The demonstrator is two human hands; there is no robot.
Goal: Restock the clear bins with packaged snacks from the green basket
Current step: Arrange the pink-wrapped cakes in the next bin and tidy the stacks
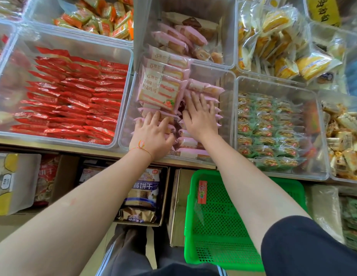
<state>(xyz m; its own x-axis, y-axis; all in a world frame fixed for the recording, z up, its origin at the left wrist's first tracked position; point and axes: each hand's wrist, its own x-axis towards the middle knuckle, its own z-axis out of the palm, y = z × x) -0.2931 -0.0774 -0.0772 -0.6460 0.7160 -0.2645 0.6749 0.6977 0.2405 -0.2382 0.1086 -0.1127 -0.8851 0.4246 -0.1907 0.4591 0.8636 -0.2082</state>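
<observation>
The restocking looked close to finished. The green basket (223, 226) sat low in front of the person, below the shelf edge, and its mesh floor showed bare except for one small red packet (202, 191) lying near its far left corner (the right forearm covered part of the basket, so more could have been hidden there). The pink-wrapped snacks (190, 141) already lay in the middle clear bin (229, 92), stacked in two rough rows, with a taller pack of strawberry toast (159, 90) leaning at the far end of the left row.

Both hands were inside that bin. The left hand (151, 134) rested on the left row with fingers spread and only lightly bent, pressing the packs rather than grasping any. The right hand (200, 114) lay flat on the right row, fingers straight, holding nothing. What seemed left, as a judgement, was tidying these rows and placing the last red packet, probably in the bin of red packets (74, 96) to the left.

Room was tight. The bin walls stood close on either side of the hands, and neighbouring bins touched it left and right; a gap remained along the bin's right wall. The only free way out was up and back toward the basket.
</observation>
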